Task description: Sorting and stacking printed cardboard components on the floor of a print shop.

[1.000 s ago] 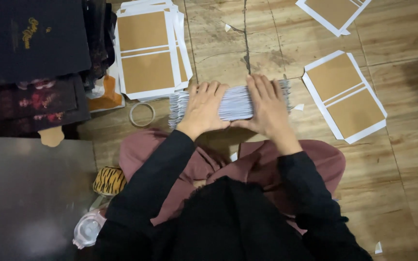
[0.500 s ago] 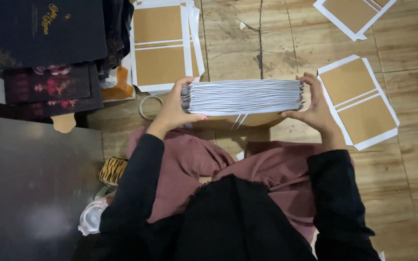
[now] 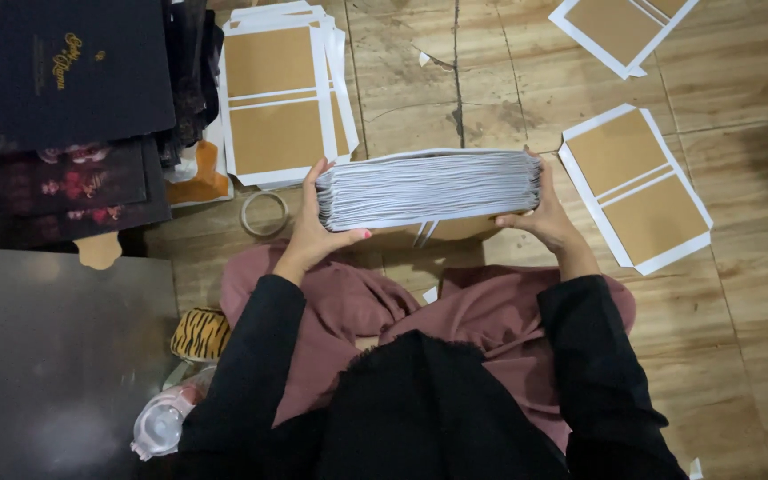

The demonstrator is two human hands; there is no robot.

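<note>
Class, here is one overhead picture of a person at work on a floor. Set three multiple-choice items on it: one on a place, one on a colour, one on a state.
1. Where does the tape ring lie?
A. beside the left hand
B. on the stack
C. by the right knee

2. What colour are the panels of the flat card sheet right of the right hand?
A. green
B. brown
C. red

3. How is the stack of white sheets held?
A. one hand
B. lying untouched
C. both hands at its ends

Answers: 1 A, the ring sits on the floor just left of that hand. 2 B, brown panels with white borders. 3 C, a hand clasps each end.
</note>
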